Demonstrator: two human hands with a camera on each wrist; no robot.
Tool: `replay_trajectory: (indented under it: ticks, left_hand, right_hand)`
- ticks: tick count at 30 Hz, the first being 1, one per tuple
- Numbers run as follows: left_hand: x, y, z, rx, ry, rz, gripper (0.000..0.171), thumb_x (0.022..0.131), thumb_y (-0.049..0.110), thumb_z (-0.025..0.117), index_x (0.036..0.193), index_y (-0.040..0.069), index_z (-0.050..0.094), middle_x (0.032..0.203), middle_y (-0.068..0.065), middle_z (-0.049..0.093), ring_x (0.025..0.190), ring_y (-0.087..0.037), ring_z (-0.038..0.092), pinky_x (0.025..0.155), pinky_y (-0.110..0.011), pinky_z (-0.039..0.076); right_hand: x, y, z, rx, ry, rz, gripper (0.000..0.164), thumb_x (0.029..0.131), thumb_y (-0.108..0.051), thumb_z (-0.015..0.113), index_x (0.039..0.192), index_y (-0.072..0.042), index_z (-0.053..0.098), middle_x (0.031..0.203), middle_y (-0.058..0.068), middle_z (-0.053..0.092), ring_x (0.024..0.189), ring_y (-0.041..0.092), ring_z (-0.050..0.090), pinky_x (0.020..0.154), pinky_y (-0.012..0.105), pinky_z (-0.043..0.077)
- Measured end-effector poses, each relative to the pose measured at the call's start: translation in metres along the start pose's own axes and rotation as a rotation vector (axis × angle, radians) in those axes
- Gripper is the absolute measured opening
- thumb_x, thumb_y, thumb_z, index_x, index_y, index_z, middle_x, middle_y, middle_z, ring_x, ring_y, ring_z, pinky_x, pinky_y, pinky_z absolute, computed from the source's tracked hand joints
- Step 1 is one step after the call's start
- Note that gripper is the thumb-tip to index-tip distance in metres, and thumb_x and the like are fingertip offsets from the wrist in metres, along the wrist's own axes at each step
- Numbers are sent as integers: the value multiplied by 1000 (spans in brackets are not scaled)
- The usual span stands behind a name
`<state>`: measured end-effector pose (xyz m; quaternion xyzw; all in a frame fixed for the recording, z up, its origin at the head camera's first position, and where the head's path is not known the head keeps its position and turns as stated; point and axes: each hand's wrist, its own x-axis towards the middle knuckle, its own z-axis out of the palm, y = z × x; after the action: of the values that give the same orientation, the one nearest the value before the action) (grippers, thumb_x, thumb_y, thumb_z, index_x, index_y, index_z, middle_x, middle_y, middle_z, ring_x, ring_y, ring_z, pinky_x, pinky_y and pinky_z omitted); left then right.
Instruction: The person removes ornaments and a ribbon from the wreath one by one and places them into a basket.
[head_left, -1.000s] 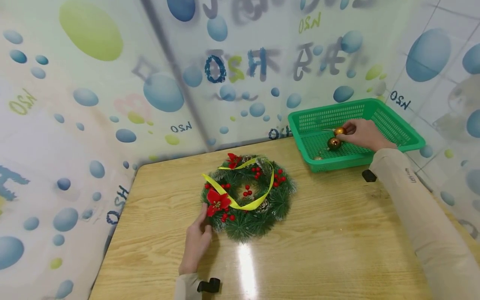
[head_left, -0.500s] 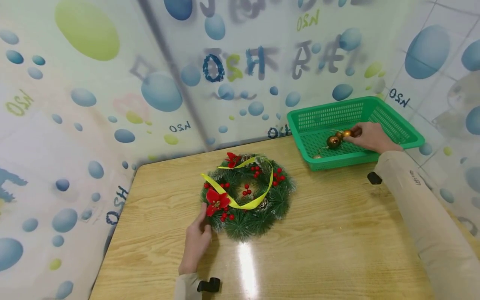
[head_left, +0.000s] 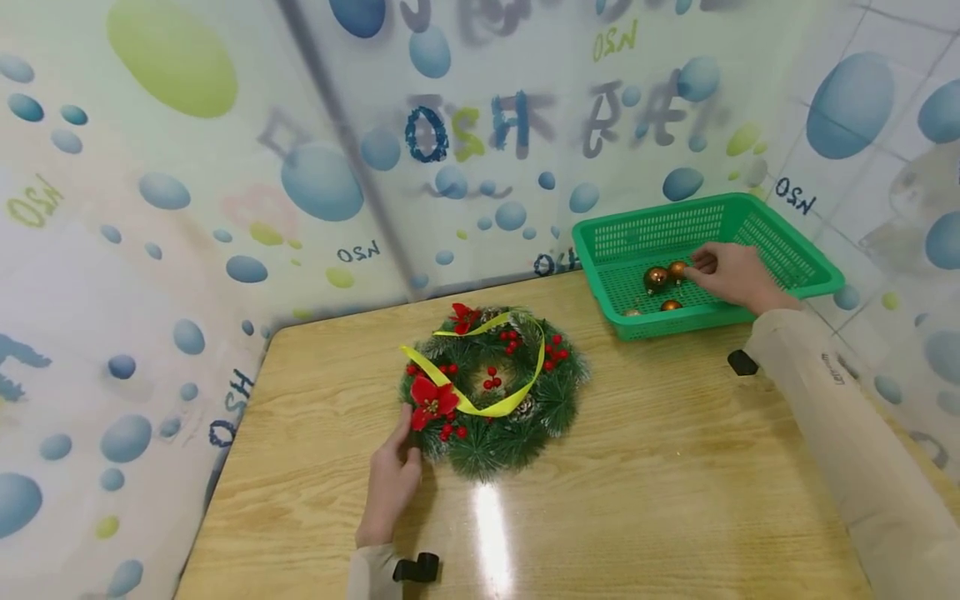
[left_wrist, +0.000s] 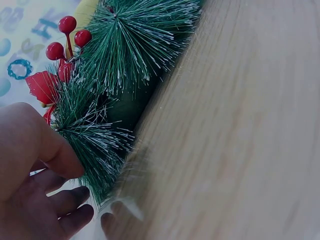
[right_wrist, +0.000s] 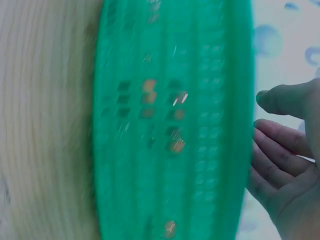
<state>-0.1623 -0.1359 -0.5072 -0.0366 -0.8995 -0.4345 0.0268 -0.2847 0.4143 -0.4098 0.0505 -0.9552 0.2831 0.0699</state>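
A green pine wreath (head_left: 480,454) with red poinsettias, berries and pine cones lies flat on the table. A loose yellow ribbon (head_left: 504,410) is draped across it. My left hand (head_left: 392,479) rests at the wreath's left edge, its fingers touching the needles; in the left wrist view the thumb lies against a needle tuft (left_wrist: 100,145). My right hand (head_left: 735,273) is inside the green basket (head_left: 727,321), fingertips beside a copper Christmas ball (head_left: 678,270). A darker brown ball (head_left: 656,279) and another copper ball (head_left: 671,306) lie close by. In the right wrist view, thumb and fingers are apart.
A small pale ornament (head_left: 632,312) lies in the basket's front left corner. Patterned curtain walls (head_left: 465,208) enclose the wooden table (head_left: 600,500) at the back and sides. The basket stands at the table's back right.
My right hand gripped a golden ball earlier and has let go of it. The balls have rolled apart, one now nearer the basket's front wall. My left hand and the wreath stay put.
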Motion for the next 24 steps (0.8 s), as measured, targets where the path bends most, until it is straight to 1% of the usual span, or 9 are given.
replay_trajectory:
  ticks: [3, 5, 10, 12, 15, 19, 20, 22, 24]
  left_hand:
    - [0, 0, -1, -15, -2, -1, 73, 90, -9, 49, 158, 9, 30, 167, -2, 25, 153, -29, 25, 121, -46, 33]
    - [0, 1, -2, -17, 0, 1, 73, 90, -9, 50, 158, 9, 30, 167, -2, 25, 153, -29, 25, 120, -46, 34]
    - [0, 1, -1, -4, 12, 26, 73, 89, -10, 50, 157, 7, 32, 166, -6, 28, 152, -31, 28, 112, -44, 43]
    - [1, 1, -1, 4, 10, 26, 73, 89, -10, 50, 157, 7, 32, 166, -6, 28, 152, -30, 28, 102, -39, 47]
    - [2, 1, -1, 13, 8, 14, 73, 89, -9, 51, 158, 9, 32, 166, -5, 28, 152, -30, 27, 94, -35, 49]
    - [1, 1, -2, 13, 14, 7, 73, 89, -9, 51, 158, 9, 32, 166, -5, 29, 152, -30, 28, 97, -36, 49]
    - [1, 1, -2, 9, 11, 3, 73, 89, -9, 51, 158, 9, 32, 166, -4, 28, 150, -31, 32, 92, -36, 52]
    - [0, 1, -2, 8, 6, -4, 74, 90, -9, 51, 158, 10, 31, 166, -3, 27, 151, -31, 33, 97, -32, 50]
    - [0, 2, -3, -6, -9, -18, 74, 90, -8, 51, 159, 12, 30, 167, -1, 25, 152, -30, 31, 88, -27, 53]
  right_hand:
    - [0, -15, 5, 36, 26, -50, 44, 101, -25, 59, 125, 12, 60, 115, 34, 66, 102, 46, 64, 88, 60, 52]
    - [0, -25, 9, 58, 43, -79, 39, 101, -20, 60, 125, 11, 61, 114, 33, 67, 101, 44, 65, 87, 59, 53]
    - [-1, -46, 18, 97, 55, -119, 36, 101, -18, 59, 125, 9, 62, 113, 31, 68, 100, 42, 66, 87, 58, 54]
    - [-3, -53, 23, 114, 49, -127, 36, 101, -18, 58, 125, 9, 62, 113, 30, 68, 100, 42, 66, 88, 57, 54]
    - [-4, -65, 30, 126, 38, -162, 34, 101, -17, 58, 123, 8, 63, 110, 27, 69, 98, 40, 67, 87, 55, 55]
    - [-1, -83, 44, 119, 5, -244, 30, 101, -16, 59, 119, 7, 65, 106, 25, 71, 95, 37, 69, 86, 52, 57]
    - [0, -88, 47, 117, -7, -260, 29, 101, -15, 59, 118, 7, 65, 106, 24, 71, 95, 36, 69, 85, 52, 57]
    - [0, -97, 55, 114, -28, -291, 28, 101, -14, 59, 117, 7, 65, 104, 23, 72, 93, 35, 70, 84, 51, 58]
    - [0, -106, 63, 120, -46, -311, 27, 100, -14, 60, 116, 7, 66, 103, 22, 72, 92, 34, 70, 83, 49, 58]
